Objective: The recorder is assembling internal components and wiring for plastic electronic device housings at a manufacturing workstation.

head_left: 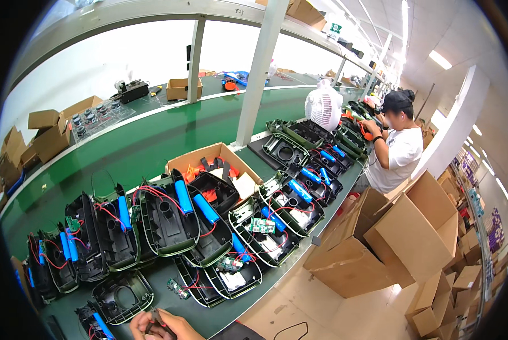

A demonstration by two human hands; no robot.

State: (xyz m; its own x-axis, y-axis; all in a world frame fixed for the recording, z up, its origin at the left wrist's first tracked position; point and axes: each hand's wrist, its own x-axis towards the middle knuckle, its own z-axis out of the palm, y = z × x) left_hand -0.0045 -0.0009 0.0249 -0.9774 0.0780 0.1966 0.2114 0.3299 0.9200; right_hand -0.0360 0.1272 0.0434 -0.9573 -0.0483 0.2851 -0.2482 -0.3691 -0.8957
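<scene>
At the lower edge, my left hand (137,326) and my right hand (178,325) are close together, fingers closed around a small dark part (157,324). Its exact kind is hidden by the fingers. Just beyond them lies a dark green shell half with a round opening (124,297). Left of my hands, another shell holds a blue cylindrical battery (102,326) with red wires. A small green circuit board (178,289) rests on the bench to the right, wired to an open shell (200,283).
Several open shells with batteries (182,196) line the bench. Behind them stand a cardboard box of orange and black parts (242,164) and a green conveyor belt (135,141). A white fan (323,107), a co-worker (398,144) and large cartons (350,243) are at the right.
</scene>
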